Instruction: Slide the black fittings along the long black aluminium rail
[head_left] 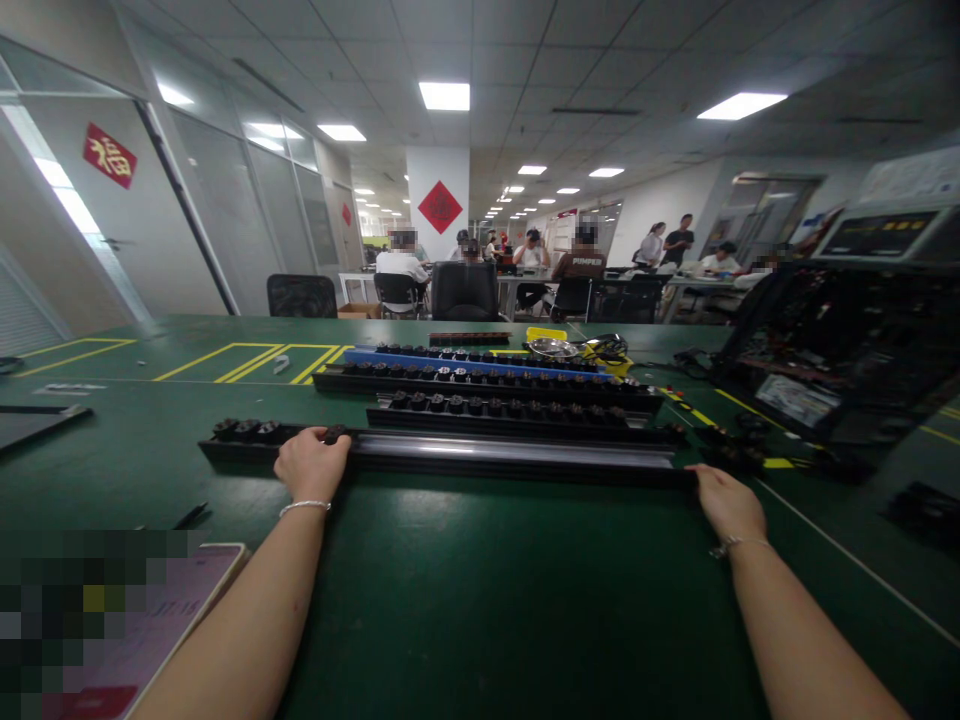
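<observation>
A long black rail (517, 455) with a shiny metal channel lies across the table in front of me. Several round black socket modules (247, 430) sit at its left end. My left hand (311, 466) is closed over the rail, its fingers at another black socket module (337, 434) that shows just past them. At the opposite end, my right hand (729, 505) grips the rail's tip between thumb and fingers. Directly behind lies a second black rail (495, 412) lined with round modules.
Farther back are another filled rail (480, 382), a blue strip (525, 366), a metal dish (553, 348) and a yellow tray (546, 334). An opened black device (840, 350) stands right. A phone (187, 600) lies near my left forearm. Several people sit beyond the green table (480, 600).
</observation>
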